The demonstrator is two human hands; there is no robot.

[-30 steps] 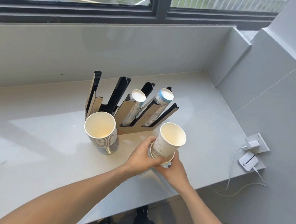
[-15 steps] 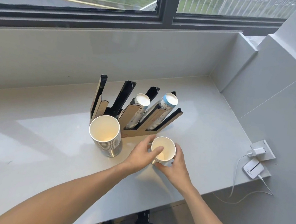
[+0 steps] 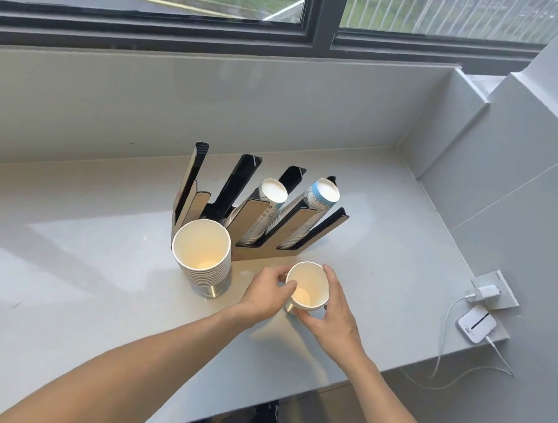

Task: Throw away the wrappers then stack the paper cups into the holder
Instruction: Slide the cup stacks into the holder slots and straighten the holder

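Paper cups (image 3: 307,290), nested and mouth up, stand on the grey tabletop (image 3: 73,286) between both hands: the left hand (image 3: 267,294) curls half closed on the left rim, the right hand (image 3: 330,311) wraps its right side. Just left stands a taller cup stack (image 3: 201,255). Behind, the holder (image 3: 260,216) carries two slanted cup rows; their print is too small to read.

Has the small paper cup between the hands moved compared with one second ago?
Yes. The small paper cup has come down: earlier its rim stood level with the front edge of the cup holder, and now it sits lower, near the counter.
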